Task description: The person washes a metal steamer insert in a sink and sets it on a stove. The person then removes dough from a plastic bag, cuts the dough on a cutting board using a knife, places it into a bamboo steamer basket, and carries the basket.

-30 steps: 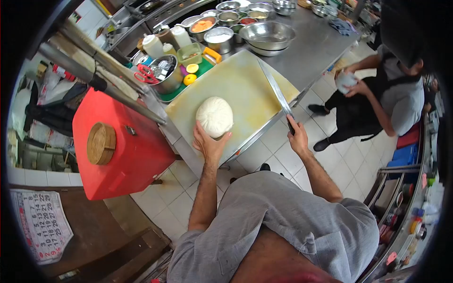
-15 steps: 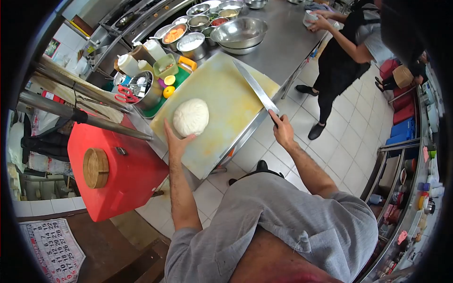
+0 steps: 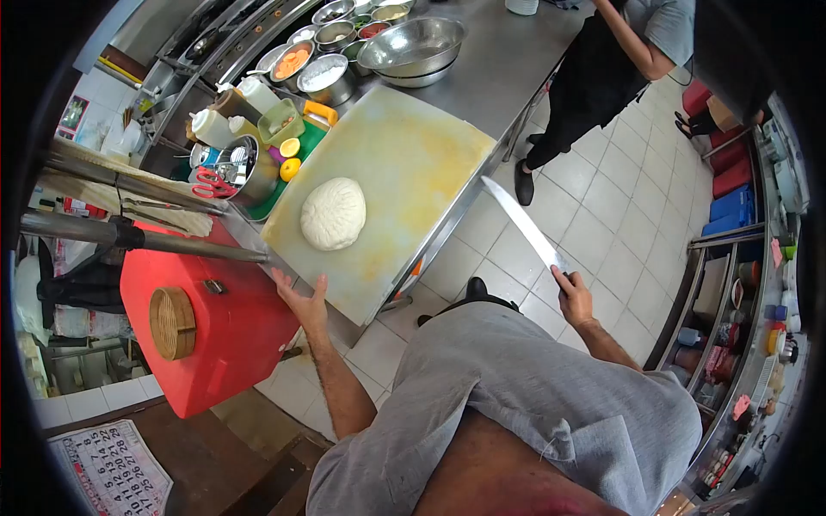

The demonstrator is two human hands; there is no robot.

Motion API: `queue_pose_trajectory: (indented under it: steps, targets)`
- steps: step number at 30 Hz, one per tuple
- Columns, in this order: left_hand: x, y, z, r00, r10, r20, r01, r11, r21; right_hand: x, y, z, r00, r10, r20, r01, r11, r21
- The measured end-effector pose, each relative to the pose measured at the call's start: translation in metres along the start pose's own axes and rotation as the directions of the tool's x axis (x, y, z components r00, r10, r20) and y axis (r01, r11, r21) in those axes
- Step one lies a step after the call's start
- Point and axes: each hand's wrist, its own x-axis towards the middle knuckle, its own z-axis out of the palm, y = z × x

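Observation:
A round, pale ball of dough rests on the left part of a yellowish cutting board. My left hand is just off the board's near-left edge, fingers spread, touching nothing. Gripped by its dark handle in my right hand is a long knife. Its broad blade points up and left over the floor, with the tip near the board's right edge.
Left of the board stand a metal pot with red-handled scissors, lemon halves and squeeze bottles. Metal bowls line the counter's back. A red box is at left; a person stands beyond the counter.
My left hand has drawn back from the dough. My right hand has carried the knife off the board, to the right and toward me. The other person's arms have risen.

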Motion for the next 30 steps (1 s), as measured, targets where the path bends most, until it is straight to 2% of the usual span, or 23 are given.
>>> queue_pose_trajectory:
  steps: [2,4,5,6,8,9,11,15,19,21,24,26,27,29,30]
  targets:
    - [0.001,-0.003,0.001,0.999,-0.048,-0.020,0.048,0.999,0.008,0.010,-0.009,-0.020,0.992,-0.068,-0.107,0.091,0.967,0.236]
    - [0.004,0.004,0.007,0.999,-0.048,-0.004,0.048,0.999,-0.025,0.049,-0.038,-0.032,0.943,-0.199,-0.266,0.299,0.858,0.417]
    - [0.006,0.009,0.013,0.999,-0.049,0.009,0.050,0.997,-0.058,0.071,-0.047,-0.029,0.989,-0.106,-0.103,0.148,0.739,0.657]
    - [0.008,0.011,0.019,0.999,-0.042,0.009,0.043,0.997,-0.064,0.094,-0.054,-0.025,0.995,-0.057,0.081,-0.035,0.562,0.826]
    - [0.009,0.015,0.031,0.999,0.021,0.032,-0.018,0.996,-0.089,0.135,-0.074,-0.026,0.971,-0.062,0.233,-0.177,0.474,0.863]
    - [0.008,0.020,0.033,0.999,0.027,0.023,-0.024,0.995,-0.093,0.153,-0.079,-0.025,0.972,-0.069,0.225,-0.166,0.475,0.864]
    - [0.005,0.031,0.035,0.997,0.047,0.055,-0.042,0.995,-0.085,0.181,-0.085,-0.015,0.936,-0.091,0.340,-0.287,0.361,0.887]
    - [-0.007,0.046,0.034,0.997,0.069,0.030,-0.065,0.992,-0.112,0.204,-0.079,0.000,0.921,-0.092,0.378,-0.336,0.300,0.893]
    - [-0.022,0.056,0.041,0.994,0.106,0.037,-0.101,0.989,-0.112,0.182,-0.061,0.007,0.927,-0.079,0.367,-0.341,0.234,0.911]
    - [-0.016,0.073,0.059,0.988,0.149,0.037,-0.144,0.982,-0.120,0.161,-0.045,0.011,0.949,-0.078,0.304,-0.273,0.274,0.922]
    - [-0.009,0.098,0.087,0.962,0.270,0.033,-0.258,0.946,-0.198,0.124,-0.026,-0.006,0.971,0.036,0.237,-0.228,0.442,0.868]
    - [0.000,0.120,0.106,0.933,0.357,0.049,-0.345,0.924,-0.166,0.106,-0.009,-0.013,0.975,0.109,0.194,-0.221,0.567,0.793]
    - [0.008,0.135,0.113,0.892,0.451,-0.016,-0.450,0.887,-0.099,0.100,-0.002,-0.017,0.978,0.130,0.164,-0.209,0.647,0.734]
    - [0.025,0.156,0.116,0.894,0.445,-0.048,-0.447,0.890,-0.092,0.092,0.016,-0.012,0.991,0.130,0.040,-0.120,0.695,0.709]
    - [0.037,0.155,0.115,0.895,0.427,-0.126,-0.435,0.900,-0.040,0.089,0.018,-0.015,0.988,0.154,0.030,-0.131,0.704,0.698]
